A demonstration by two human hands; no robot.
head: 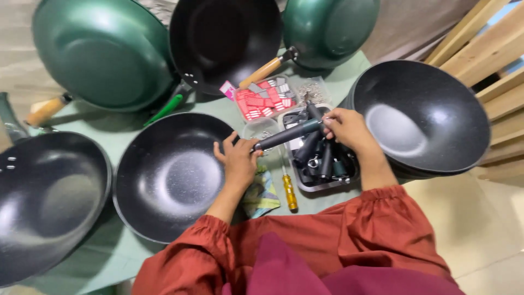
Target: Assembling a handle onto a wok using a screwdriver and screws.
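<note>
Right hand pinching dark handle near far end. Left hand curled on black wok rim, touching handle tip. Best: keep wok still, line handle straight, push snug against rim.

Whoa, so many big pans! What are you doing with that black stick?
A person in rust-red sleeves sits at a green table crowded with pans. Their left hand steadies the rim of a black wok, while the right hand holds a dark pan handle against that rim. Beside them a tray holds more black handles, and a yellow-handled screwdriver lies on the table, not in use.
</note>
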